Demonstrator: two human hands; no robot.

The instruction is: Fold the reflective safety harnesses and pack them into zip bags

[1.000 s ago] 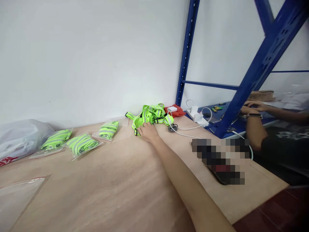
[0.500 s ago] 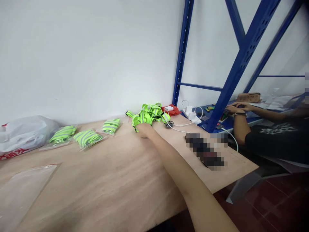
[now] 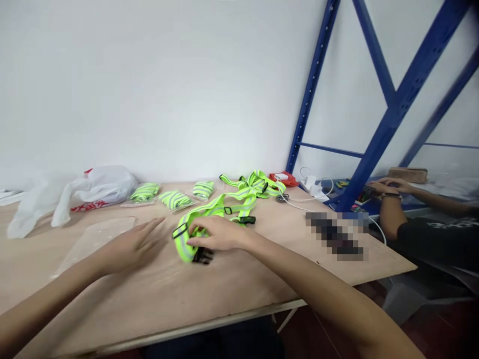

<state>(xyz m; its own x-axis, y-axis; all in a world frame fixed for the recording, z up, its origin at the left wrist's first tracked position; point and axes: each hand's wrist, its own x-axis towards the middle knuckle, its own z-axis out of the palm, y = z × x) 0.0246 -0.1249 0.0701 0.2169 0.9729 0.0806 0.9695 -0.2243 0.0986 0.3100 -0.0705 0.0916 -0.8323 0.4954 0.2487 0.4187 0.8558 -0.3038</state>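
My right hand (image 3: 219, 234), a second ago stretched out to the green pile (image 3: 258, 180) by the wall, has drawn back toward me, pulling a reflective strap (image 3: 224, 205) across the counter (image 3: 224, 294). My fingers now curl over its near end. My left hand (image 3: 129, 244) has come into view, spread flat.

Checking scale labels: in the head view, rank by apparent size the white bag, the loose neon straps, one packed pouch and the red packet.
1-2. neon straps and white bag: too alike to rank; the straps lie spread out, nearer the camera.
3. packed pouch.
4. red packet: smallest, though farther off and partly hidden.
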